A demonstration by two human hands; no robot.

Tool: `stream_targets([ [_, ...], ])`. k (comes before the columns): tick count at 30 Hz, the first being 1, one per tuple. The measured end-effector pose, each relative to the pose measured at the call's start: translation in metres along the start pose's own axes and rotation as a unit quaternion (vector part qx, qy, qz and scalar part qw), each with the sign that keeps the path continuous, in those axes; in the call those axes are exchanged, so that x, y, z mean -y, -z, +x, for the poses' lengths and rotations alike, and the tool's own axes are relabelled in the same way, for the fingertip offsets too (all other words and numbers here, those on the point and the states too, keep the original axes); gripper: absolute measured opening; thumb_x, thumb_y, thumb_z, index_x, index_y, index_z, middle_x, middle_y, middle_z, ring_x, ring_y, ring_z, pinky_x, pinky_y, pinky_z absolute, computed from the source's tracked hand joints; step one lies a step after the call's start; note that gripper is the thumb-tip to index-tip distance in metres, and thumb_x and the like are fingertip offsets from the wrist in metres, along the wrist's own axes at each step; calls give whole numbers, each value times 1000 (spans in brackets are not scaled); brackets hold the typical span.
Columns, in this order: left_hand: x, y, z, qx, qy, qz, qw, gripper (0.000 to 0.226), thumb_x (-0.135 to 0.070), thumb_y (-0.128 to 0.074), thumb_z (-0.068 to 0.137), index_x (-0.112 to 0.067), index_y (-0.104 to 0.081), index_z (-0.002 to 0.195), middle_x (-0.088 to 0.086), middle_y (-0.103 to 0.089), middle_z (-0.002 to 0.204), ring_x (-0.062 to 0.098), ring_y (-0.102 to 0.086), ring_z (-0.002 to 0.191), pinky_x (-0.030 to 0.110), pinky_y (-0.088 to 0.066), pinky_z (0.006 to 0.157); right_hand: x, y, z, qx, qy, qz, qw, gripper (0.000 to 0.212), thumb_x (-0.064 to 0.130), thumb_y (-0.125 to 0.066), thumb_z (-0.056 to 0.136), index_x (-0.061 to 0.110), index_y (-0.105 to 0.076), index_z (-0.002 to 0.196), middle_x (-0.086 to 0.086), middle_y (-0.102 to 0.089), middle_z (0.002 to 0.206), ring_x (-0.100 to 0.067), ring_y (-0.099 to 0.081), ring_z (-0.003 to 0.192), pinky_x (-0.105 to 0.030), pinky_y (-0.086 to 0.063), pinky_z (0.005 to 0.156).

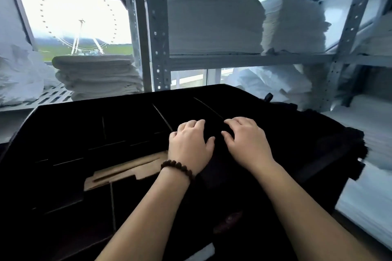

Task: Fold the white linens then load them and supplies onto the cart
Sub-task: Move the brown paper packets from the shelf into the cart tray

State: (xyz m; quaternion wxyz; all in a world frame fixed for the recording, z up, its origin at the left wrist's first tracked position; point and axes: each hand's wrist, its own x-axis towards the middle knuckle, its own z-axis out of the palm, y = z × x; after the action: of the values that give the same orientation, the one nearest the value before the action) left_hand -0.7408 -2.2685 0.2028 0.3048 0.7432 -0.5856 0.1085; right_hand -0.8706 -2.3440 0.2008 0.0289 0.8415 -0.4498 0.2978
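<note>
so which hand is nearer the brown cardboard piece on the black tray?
Left. The left hand rests on the dark tray with its wrist right beside the cardboard piece. The right hand lies farther right, beyond the left hand and apart from the cardboard.

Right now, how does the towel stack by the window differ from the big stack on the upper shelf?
The towel stack by the window sits low on a slatted shelf, left of the upright; the big stack on the upper shelf sits higher, right of it. The window stack shows thick, rounded, uneven folds; the upper one is taller, with thin, tightly packed layers. Both are folded white linens, and neither hand touches them.
</note>
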Motion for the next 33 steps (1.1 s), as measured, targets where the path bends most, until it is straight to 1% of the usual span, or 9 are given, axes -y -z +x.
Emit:
stream_targets([
  [3,-34,-17,5,10,-44,-42,998,54,-43,-49,94,-22,-38,143,-3,-44,144,16,-32,137,37,-28,109,-35,18,-17,-20,-51,-17,998,43,39,-45,98,22,-50,137,2,-48,140,-17,-34,135,-42,-31,110],
  [8,-89,-38,9,27,-119,-104,987,54,-42,-48,95,-22,-37,144,-3,-43,145,15,-30,138,36,-25,112,-90,51,-48,-44,-129,-69,988,43,38,-45,98,20,-49,137,0,-47,141,-18,-33,135,-40,-34,108],
  [12,-131,-54,6,43,-172,-154,972,52,-40,-46,97,-22,-37,145,-4,-43,145,15,-30,139,37,-25,113,-122,75,-77,-61,-184,-111,975,42,37,-46,98,20,-51,136,-1,-50,138,-20,-37,132,-36,-35,107],
  [17,-176,-75,-12,83,-234,-203,947,50,-38,-45,97,-23,-37,145,-6,-43,144,14,-29,139,36,-25,112,-148,102,-125,-73,-256,-147,953,39,36,-47,98,21,-52,134,1,-50,136,-18,-38,130,-37,-36,105],
  [21,-201,-91,-40,119,-265,-236,927,50,-38,-46,97,-23,-38,144,-6,-43,144,13,-29,138,35,-26,112,-158,119,-169,-75,-313,-173,931,37,35,-47,98,23,-53,132,3,-48,137,-17,-37,129,-35,-35,103],
  [25,-214,-109,-75,162,-305,-235,908,51,-39,-46,97,-24,-37,144,-7,-42,145,14,-29,138,37,-28,112,-156,126,-218,-71,-365,-180,911,38,37,-44,99,23,-50,134,3,-44,140,-16,-33,132,-36,-32,106],
  [29,-217,-122,-118,198,-337,-246,887,50,-39,-47,96,-23,-38,144,-7,-44,143,12,-33,136,36,-31,111,-142,126,-270,-68,-410,-190,890,38,38,-42,99,26,-49,135,5,-43,140,-14,-32,132,-36,-33,106],
  [33,-216,-127,-169,241,-378,-244,860,51,-38,-45,96,-25,-36,144,-7,-42,143,13,-34,134,35,-31,109,-119,123,-328,-72,-461,-199,862,37,38,-42,100,26,-50,133,4,-42,140,-16,-34,130,-38,-34,106],
])
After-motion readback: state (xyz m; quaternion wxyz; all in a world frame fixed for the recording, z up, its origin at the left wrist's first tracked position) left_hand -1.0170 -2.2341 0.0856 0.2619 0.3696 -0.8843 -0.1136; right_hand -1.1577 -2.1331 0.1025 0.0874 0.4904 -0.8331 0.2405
